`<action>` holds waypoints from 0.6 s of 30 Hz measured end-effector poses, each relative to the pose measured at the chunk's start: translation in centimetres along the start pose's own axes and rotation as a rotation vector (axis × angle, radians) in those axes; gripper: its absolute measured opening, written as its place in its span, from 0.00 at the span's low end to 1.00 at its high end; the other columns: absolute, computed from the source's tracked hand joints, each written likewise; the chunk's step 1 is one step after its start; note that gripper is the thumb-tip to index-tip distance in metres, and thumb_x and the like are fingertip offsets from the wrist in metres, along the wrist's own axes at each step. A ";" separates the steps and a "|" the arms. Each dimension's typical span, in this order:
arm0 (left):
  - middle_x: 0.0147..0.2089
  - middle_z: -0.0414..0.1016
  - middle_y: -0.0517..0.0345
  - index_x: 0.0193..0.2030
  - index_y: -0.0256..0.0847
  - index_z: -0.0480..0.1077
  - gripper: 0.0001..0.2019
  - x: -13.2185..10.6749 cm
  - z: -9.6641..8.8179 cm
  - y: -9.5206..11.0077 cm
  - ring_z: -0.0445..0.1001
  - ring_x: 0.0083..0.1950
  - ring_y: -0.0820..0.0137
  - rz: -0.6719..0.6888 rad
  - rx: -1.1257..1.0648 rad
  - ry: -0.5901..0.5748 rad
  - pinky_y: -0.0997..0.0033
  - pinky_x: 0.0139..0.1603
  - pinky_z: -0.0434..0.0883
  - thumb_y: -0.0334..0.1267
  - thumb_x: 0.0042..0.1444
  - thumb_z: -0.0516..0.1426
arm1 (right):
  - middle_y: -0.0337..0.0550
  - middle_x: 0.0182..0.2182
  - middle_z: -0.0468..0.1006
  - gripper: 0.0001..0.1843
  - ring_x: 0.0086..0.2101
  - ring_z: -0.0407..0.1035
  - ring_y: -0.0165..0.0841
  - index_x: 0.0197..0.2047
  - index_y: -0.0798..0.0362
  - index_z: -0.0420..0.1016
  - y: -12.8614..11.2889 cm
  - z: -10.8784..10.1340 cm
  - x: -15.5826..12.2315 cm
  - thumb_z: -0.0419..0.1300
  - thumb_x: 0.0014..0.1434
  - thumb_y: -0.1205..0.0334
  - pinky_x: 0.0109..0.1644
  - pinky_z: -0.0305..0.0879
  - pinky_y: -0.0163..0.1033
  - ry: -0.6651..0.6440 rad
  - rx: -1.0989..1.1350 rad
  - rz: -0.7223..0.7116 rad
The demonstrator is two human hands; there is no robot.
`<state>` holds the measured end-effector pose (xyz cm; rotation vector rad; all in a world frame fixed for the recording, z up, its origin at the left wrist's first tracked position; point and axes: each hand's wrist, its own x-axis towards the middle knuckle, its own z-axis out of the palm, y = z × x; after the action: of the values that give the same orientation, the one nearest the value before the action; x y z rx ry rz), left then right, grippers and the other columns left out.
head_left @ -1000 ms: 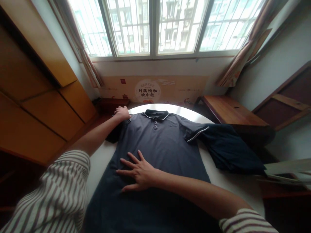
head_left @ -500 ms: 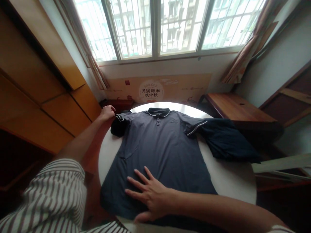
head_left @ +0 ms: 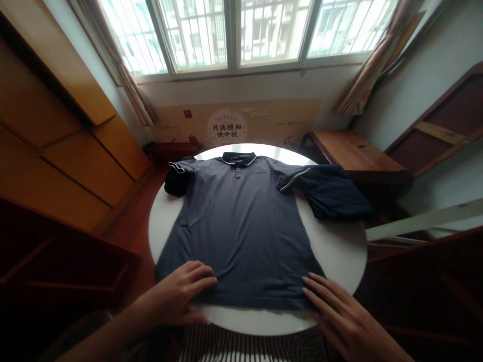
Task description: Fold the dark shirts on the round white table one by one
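A round white tabletop (head_left: 339,246) spreads out beyond the left hand (head_left: 181,291) and the right hand (head_left: 339,317). Well past the right hand, a folded dark garment (head_left: 335,198) lies at its far right edge, near a low wooden side table (head_left: 350,156). Straight ahead of both hands a cardboard panel (head_left: 226,125) with printed characters leans below a barred window (head_left: 234,30) flanked by curtains (head_left: 128,80), orange-brown cabinets (head_left: 68,141) stand well off to the left hand's side, and a pale plank (head_left: 422,221) juts in beyond the right hand.

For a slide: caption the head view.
Left hand and right hand touch the hem of a dark polo shirt on a round table.
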<state>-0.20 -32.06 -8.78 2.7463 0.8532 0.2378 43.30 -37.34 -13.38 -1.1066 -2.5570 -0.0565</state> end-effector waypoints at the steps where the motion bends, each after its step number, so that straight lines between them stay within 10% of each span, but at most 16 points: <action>1: 0.56 0.73 0.44 0.60 0.41 0.69 0.25 -0.7 0.6 0.7 0.72 0.56 0.57 0.010 0.037 0.016 0.54 0.58 0.73 0.47 0.57 0.63 | 0.47 0.58 0.73 0.32 0.58 0.67 0.44 0.68 0.47 0.62 0.2 0.0 -0.9 0.55 0.61 0.69 0.54 0.75 0.51 0.042 -0.013 -0.002; 6: 0.55 0.74 0.46 0.60 0.38 0.69 0.24 -2.0 1.9 1.0 0.72 0.56 0.60 0.012 0.198 0.020 0.58 0.58 0.74 0.22 0.57 0.53 | 0.48 0.53 0.78 0.35 0.54 0.72 0.38 0.70 0.47 0.57 0.5 -0.2 -2.4 0.50 0.61 0.76 0.53 0.76 0.44 0.148 -0.007 0.021; 18: 0.44 0.75 0.49 0.63 0.43 0.66 0.25 -7.5 1.7 -2.5 0.75 0.42 0.66 -0.065 0.093 0.057 0.66 0.43 0.77 0.23 0.58 0.53 | 0.45 0.47 0.79 0.28 0.48 0.75 0.37 0.59 0.45 0.70 2.2 -0.5 -3.2 0.51 0.59 0.75 0.51 0.75 0.41 0.189 0.035 0.023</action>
<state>-7.26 -34.76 -11.69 2.8031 0.9908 0.2717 47.04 -38.15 -14.17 -1.0634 -2.3692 -0.1049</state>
